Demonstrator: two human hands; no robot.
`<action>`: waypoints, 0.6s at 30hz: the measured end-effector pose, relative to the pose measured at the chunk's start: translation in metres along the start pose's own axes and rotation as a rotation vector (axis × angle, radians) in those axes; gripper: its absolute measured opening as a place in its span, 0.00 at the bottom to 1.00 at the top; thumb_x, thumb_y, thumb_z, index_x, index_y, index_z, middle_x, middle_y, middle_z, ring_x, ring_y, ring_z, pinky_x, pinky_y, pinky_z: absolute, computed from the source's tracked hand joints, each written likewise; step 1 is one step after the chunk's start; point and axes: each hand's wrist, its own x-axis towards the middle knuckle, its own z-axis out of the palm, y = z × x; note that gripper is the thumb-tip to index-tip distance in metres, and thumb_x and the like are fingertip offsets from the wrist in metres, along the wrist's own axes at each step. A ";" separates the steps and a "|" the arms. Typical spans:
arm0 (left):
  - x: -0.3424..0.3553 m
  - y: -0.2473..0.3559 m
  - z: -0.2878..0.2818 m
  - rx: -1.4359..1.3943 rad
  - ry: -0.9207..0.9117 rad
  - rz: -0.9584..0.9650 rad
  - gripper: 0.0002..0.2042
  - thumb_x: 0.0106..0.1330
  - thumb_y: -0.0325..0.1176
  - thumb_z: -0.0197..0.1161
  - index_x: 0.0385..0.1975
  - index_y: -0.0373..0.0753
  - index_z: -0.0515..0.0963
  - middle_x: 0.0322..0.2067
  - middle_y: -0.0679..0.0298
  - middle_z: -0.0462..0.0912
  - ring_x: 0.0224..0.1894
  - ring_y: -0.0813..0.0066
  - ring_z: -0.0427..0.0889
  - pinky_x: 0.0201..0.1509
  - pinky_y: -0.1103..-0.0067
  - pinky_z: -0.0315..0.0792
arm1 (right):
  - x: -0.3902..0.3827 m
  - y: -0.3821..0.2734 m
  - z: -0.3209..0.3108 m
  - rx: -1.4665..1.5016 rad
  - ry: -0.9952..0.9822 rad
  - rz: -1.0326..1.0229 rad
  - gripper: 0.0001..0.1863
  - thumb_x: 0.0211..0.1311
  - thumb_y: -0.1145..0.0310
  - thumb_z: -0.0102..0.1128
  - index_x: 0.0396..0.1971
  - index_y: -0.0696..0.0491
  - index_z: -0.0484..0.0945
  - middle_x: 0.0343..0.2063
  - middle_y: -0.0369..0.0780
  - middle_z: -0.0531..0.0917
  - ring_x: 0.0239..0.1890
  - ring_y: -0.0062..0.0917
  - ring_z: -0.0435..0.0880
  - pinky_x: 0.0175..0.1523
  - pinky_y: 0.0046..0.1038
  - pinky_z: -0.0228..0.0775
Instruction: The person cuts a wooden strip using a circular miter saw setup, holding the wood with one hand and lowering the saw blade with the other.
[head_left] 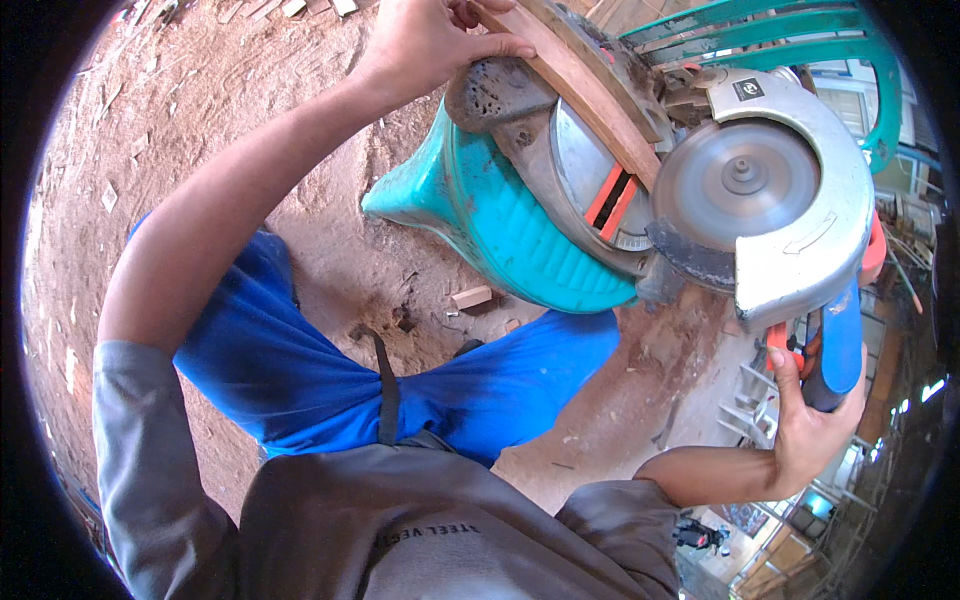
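My left hand [430, 40] grips the far end of a wooden strip [585, 95], the thumb stretched across its top. The strip lies against the fence of a miter saw, on its round metal table [580, 150], and its other end reaches the blade. My right hand [815, 420] is wrapped round the saw's blue handle [840, 340], the thumb beside the orange trigger [778, 340]. The blade [740, 180] looks blurred, as if spinning, under a silver guard [850, 150]. Red inserts [605, 200] flank the table's slot.
The saw rests on a teal plastic chair [480, 220], whose slatted back [740, 20] rises behind it. A wood offcut [471, 298] and many scraps lie on the sawdust-covered ground [250, 90]. My legs in blue trousers [330, 370] are spread before the chair. White furniture frames stand at right.
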 end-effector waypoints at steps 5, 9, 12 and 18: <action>0.000 -0.001 0.001 0.030 0.001 0.036 0.18 0.45 0.37 0.85 0.30 0.37 0.83 0.36 0.63 0.77 0.29 0.77 0.81 0.33 0.80 0.78 | -0.004 -0.005 0.008 -0.024 0.018 -0.024 0.22 0.50 0.71 0.82 0.40 0.59 0.77 0.31 0.33 0.75 0.32 0.17 0.71 0.39 0.20 0.65; 0.000 -0.001 0.001 -0.006 -0.002 0.018 0.19 0.45 0.37 0.85 0.31 0.37 0.83 0.37 0.62 0.77 0.30 0.76 0.81 0.33 0.80 0.78 | -0.005 -0.006 0.014 0.017 0.025 -0.019 0.21 0.50 0.71 0.82 0.39 0.59 0.77 0.29 0.33 0.74 0.31 0.17 0.70 0.39 0.20 0.65; 0.000 0.000 0.000 0.001 -0.009 0.027 0.19 0.46 0.37 0.85 0.31 0.37 0.83 0.37 0.62 0.77 0.31 0.76 0.81 0.34 0.80 0.79 | -0.007 -0.007 0.017 0.028 0.038 -0.032 0.21 0.50 0.73 0.82 0.39 0.59 0.77 0.29 0.32 0.74 0.31 0.17 0.70 0.39 0.20 0.67; -0.001 0.003 0.000 0.038 -0.022 0.006 0.19 0.46 0.38 0.85 0.31 0.37 0.83 0.37 0.62 0.77 0.32 0.76 0.81 0.35 0.80 0.79 | -0.013 -0.009 0.025 -0.016 0.085 -0.056 0.21 0.49 0.74 0.82 0.38 0.59 0.77 0.29 0.32 0.75 0.31 0.17 0.71 0.39 0.21 0.69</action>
